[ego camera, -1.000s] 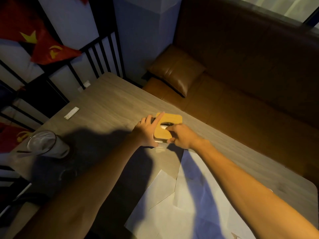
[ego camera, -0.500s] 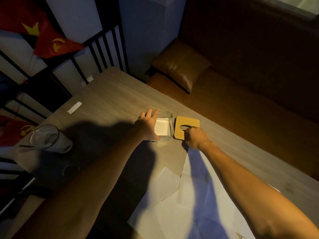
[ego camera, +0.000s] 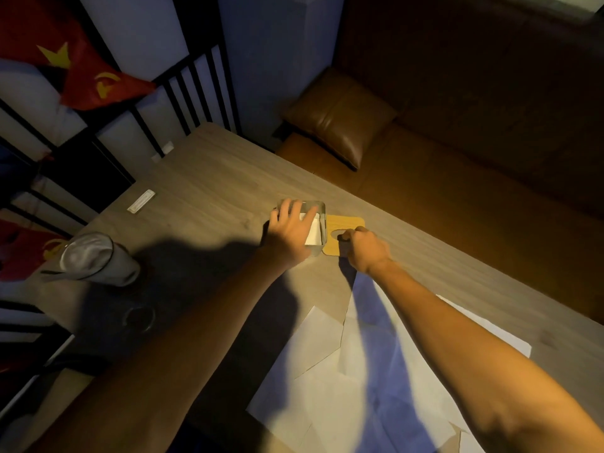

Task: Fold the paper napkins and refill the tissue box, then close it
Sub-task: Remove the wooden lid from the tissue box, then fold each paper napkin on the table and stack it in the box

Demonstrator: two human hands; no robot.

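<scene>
Since a second ago: lid off the tissue box, now lying flat on the table, touching the box's right side; half a second ago already there. Since that last moment: left hand shifted from the box's near-left corner to over its open top, fingers spread and reaching inside toward the white napkins still in the box. Left hand open, loosely draped across the rim, fingertips on or just above the stack; whether gripping any cannot be told. Right hand curled nearly closed, resting on the near edge of the lid beside its oval slot, thumb and forefinger at the lid's surface; pinching or merely touching cannot be told. Box clear-walled, upright, sitting toward the far right part of the table, well apart from the loose sheets of paper spread flat at the near edge under the right forearm. At the left edge, a lidded plastic cup, partly in shadow. Beyond the table, a brown leather bench with a cushion.
</scene>
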